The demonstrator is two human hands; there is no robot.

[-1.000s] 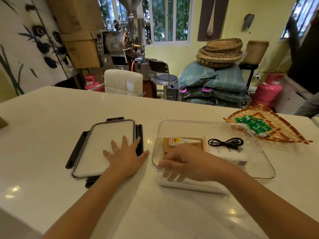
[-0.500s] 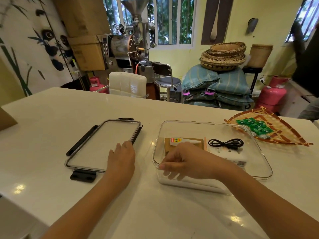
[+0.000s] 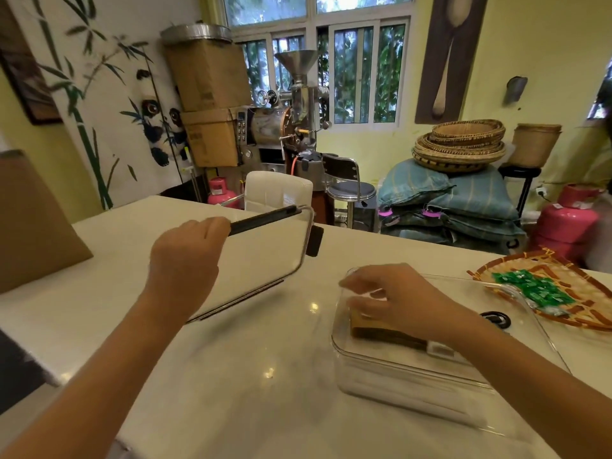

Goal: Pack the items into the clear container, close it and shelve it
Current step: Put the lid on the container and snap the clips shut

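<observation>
The clear lid (image 3: 265, 256) with black clips hangs tilted above the white table, gripped at its near left edge by my left hand (image 3: 185, 256). To its right the clear container (image 3: 407, 382) rests on the table. My right hand (image 3: 394, 299) lies on the container's left rim, fingers spread over the inside. Inside it I see a brown flat packet (image 3: 377, 329), a white box end (image 3: 440, 349) and part of a black coiled cable (image 3: 496, 319). My right arm hides the other contents.
A woven fan-shaped tray (image 3: 589, 303) with several green packets (image 3: 530, 286) lies at the right, touching the container's far corner. A brown cardboard piece (image 3: 33, 223) stands at the table's left. A white chair back (image 3: 278, 190) and a pink gas cylinder (image 3: 569, 223) are beyond the table.
My left hand has picked the lid up off the table and tilted it in the air. My right hand stays at the container's left rim. The view has tilted up.
</observation>
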